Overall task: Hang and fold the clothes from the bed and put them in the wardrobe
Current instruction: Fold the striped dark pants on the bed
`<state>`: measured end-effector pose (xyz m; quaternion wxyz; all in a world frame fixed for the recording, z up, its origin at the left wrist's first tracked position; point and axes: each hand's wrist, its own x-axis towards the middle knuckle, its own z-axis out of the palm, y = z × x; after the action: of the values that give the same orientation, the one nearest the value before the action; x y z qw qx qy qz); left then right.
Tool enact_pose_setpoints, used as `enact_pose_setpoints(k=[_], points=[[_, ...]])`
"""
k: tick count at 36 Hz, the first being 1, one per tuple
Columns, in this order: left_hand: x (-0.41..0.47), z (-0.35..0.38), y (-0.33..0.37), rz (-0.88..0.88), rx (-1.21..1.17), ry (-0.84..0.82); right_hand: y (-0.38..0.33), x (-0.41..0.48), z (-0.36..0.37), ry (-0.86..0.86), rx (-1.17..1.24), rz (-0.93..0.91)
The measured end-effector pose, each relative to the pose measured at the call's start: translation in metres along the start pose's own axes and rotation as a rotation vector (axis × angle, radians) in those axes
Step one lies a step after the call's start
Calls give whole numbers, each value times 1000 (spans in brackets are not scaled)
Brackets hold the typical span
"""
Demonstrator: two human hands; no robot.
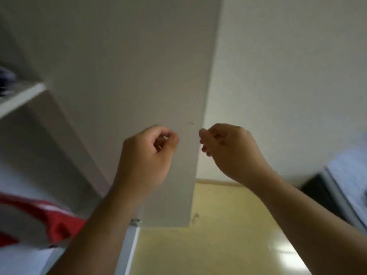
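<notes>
Red garment [63, 229] lower left, apart from left hand [147, 157], right hand [232, 153], both curled, empty

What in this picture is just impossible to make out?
Head view, all four:
1. Red garment, lower left: blurred, cut by the left edge; its kind is unclear.
2. Dark item, upper left: blurred, cut by the left edge.
3. Bed, probably, right: blurred, cut by the right edge.
4. Left hand and right hand: curled fingers hide whether they pinch anything.

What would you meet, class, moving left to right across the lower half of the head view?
First the red garment → left hand → right hand → pale fabric at the right edge.
</notes>
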<state>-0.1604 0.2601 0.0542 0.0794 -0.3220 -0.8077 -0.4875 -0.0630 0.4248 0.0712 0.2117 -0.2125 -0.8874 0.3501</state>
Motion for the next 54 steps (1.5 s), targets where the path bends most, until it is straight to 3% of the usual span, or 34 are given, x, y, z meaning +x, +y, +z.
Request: enact_pose_setpoints(k=[11, 18, 35, 44, 54], points=[[-9, 260, 130, 221, -192, -631, 206, -88, -161, 458, -152, 471], [-44, 436, 224, 324, -245, -883, 337, -136, -276, 577, -143, 656], [-57, 824, 381, 387, -121, -1310, 642, -170, -489, 616, -95, 1084], [-36, 1096, 398, 371, 21, -1493, 855, -116, -557, 634, -21, 1270], [-58, 1390, 385, 501, 430, -1731, 1087, -74, -572, 649, 165, 1539]])
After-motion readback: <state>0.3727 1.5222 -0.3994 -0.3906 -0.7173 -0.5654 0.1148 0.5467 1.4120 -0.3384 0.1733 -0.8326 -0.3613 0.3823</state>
